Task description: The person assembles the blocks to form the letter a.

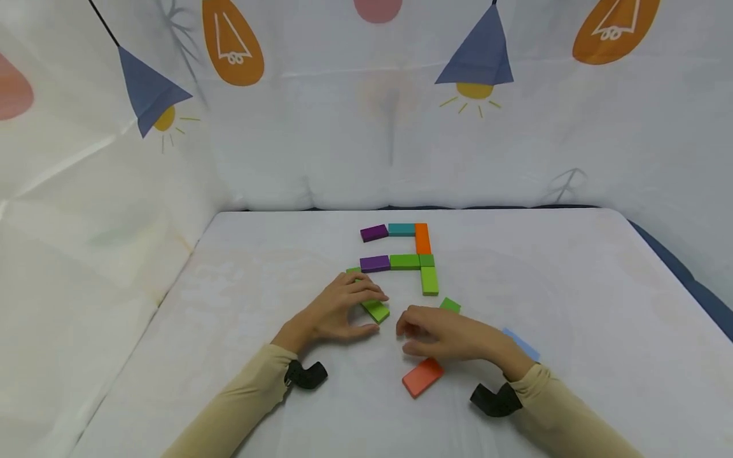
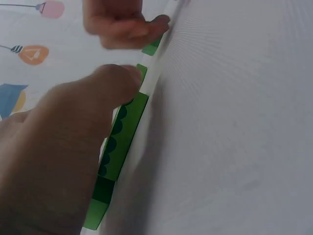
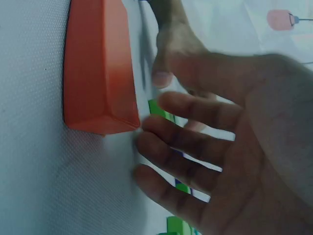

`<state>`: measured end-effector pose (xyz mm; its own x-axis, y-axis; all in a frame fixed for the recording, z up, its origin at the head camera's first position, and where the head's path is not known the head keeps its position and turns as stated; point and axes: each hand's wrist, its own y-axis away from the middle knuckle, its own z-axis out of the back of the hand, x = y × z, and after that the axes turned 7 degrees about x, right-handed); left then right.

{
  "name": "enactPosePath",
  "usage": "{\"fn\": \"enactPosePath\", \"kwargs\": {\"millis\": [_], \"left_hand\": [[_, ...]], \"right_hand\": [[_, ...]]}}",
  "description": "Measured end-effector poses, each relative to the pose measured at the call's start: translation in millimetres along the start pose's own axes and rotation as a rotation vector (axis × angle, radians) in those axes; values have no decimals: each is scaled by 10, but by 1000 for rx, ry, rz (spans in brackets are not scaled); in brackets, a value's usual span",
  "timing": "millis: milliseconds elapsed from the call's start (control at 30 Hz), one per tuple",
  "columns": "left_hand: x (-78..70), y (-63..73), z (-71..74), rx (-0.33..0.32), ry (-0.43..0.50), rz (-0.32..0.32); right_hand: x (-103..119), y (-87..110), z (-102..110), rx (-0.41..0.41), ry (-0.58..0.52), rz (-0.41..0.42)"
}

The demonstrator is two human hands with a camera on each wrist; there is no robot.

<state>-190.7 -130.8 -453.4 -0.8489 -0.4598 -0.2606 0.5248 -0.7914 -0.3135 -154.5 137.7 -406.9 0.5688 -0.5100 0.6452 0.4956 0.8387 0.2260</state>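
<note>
My left hand [image 1: 343, 308] lies over several green blocks at the left of a row of colored blocks, its fingers spread and its thumb apart. A light green block [image 1: 376, 311] shows between finger and thumb; the left wrist view has a green block [image 2: 124, 139] right beside the hand. My right hand [image 1: 449, 334] hovers with loosely bent fingers, and nothing shows between them. An orange-red block [image 1: 422, 377] lies just below it, large in the right wrist view. A green block [image 1: 450, 305] sits behind its knuckles, and a light blue block [image 1: 522, 344] is partly hidden by the wrist.
Farther back, a purple block [image 1: 374, 233], a teal block [image 1: 401, 229] and an orange block [image 1: 422, 238] lie end to end. Below them run another purple block [image 1: 375, 263] and green blocks [image 1: 404, 261]. A printed curtain [image 1: 343, 140] hangs behind the white table [image 1: 572, 286].
</note>
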Motion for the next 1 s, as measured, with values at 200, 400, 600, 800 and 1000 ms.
{"fn": "enactPosePath", "kwargs": {"millis": [200,400,600,800,1000], "left_hand": [[-13,1,43,57,-49,13],[0,-1,38,50,-49,-18],[-5,-2,31,48,-41,-13],[0,-8,16,45,-40,-13],[24,-5,-11,38,-37,18]], "right_hand": [[45,109,38,89,46,74],[56,137,48,129,46,60],[66,138,39,171,13,47],[58,154,47,188,13,68],[56,173,45,215,31,62]]}}
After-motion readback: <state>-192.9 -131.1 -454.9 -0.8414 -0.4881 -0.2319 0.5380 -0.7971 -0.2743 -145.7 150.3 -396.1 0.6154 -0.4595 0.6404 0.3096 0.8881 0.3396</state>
